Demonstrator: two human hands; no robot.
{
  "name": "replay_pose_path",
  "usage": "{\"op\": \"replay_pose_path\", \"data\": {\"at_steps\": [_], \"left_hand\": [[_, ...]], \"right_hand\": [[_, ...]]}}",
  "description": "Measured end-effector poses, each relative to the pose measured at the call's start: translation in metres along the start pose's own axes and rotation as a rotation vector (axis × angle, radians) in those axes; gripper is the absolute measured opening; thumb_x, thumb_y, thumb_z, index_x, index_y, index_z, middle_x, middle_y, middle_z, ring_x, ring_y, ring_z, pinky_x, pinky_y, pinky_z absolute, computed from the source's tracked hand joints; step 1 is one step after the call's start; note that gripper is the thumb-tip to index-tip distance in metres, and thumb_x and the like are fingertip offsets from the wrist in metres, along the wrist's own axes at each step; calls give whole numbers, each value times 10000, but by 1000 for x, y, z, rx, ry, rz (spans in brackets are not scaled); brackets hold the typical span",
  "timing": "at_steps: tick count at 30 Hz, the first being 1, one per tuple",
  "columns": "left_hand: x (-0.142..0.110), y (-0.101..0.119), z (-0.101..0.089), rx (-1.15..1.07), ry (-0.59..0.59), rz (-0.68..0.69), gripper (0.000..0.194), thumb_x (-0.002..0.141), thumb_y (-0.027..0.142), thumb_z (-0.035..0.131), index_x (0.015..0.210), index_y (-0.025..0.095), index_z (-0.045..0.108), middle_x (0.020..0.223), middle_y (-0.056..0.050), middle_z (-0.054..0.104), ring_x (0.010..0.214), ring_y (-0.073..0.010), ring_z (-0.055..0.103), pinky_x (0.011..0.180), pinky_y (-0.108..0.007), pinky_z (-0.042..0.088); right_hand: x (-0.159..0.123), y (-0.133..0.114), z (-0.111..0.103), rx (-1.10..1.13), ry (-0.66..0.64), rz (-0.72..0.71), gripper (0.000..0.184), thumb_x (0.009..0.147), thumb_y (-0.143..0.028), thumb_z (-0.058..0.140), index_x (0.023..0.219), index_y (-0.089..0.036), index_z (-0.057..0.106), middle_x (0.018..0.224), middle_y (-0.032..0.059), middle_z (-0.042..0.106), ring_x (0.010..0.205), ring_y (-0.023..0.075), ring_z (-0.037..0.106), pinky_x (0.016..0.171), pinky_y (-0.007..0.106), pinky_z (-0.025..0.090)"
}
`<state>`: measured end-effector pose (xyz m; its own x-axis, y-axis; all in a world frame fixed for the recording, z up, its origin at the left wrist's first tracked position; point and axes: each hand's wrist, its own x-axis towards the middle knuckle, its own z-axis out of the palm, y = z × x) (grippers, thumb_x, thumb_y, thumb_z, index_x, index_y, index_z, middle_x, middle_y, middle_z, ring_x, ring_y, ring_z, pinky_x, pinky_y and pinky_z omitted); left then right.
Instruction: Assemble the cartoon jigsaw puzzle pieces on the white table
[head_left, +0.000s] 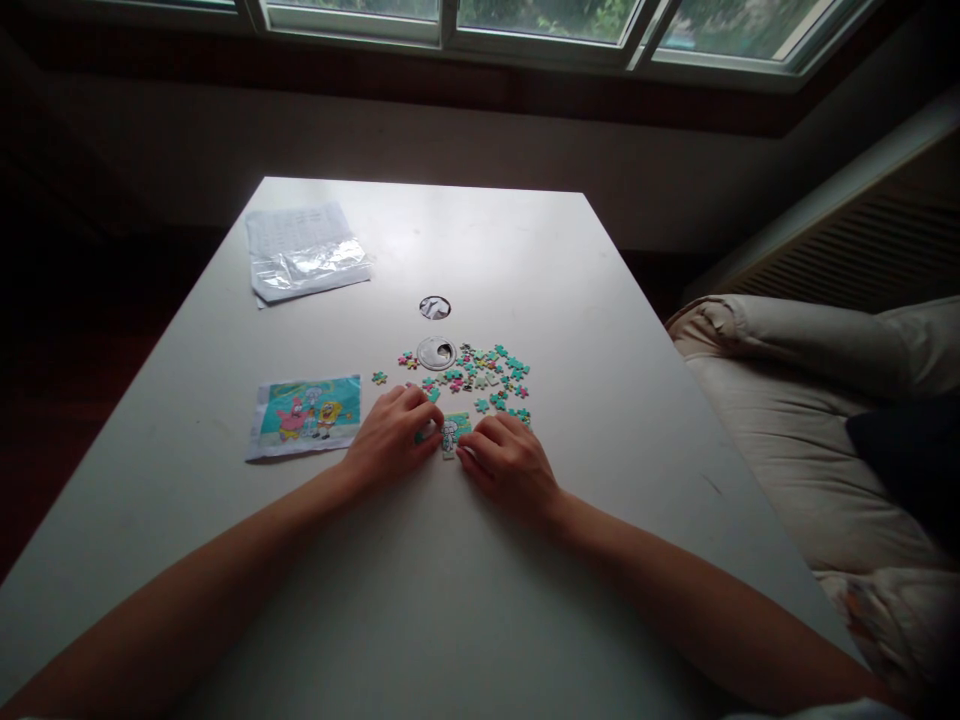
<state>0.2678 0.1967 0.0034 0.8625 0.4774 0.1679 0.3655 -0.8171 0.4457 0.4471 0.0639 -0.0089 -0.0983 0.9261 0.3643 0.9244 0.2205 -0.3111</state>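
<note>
A small joined section of jigsaw puzzle [452, 432], showing a pale cartoon figure on teal, lies on the white table between my hands. My left hand [396, 430] is curled at its left side, thumb and index finger bent toward each other. A bit of teal shows inside that bend; whether the fingertips grip it I cannot tell. On the other side, my right hand [511, 460] has its thumb and fingers closed at the section's right edge, touching it. Loose jigsaw pieces [515, 370], teal, pink and yellow, are scattered just beyond both hands.
Left of my left hand lies a printed cartoon picture packet [307, 415]. Clear plastic over white paper [307, 255] is at the far left. A round cable-hole cover [435, 353] and an open hole [435, 307] sit mid-table [510, 240]. A beige sofa [795, 430] stands at right.
</note>
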Motion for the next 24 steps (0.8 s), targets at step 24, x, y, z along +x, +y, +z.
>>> {"op": "replay_pose_path", "data": {"at_steps": [24], "left_hand": [[1,0,0,5,13,3,71,917,242,621,968,231,670,977,-46,604,968,-227,534,895,-379,442]], "right_hand": [[1,-2,0,-33,-73,-112,209,964,-251,590,1141,-229,700,938,76,625,899,220,511,906,403,435]]}}
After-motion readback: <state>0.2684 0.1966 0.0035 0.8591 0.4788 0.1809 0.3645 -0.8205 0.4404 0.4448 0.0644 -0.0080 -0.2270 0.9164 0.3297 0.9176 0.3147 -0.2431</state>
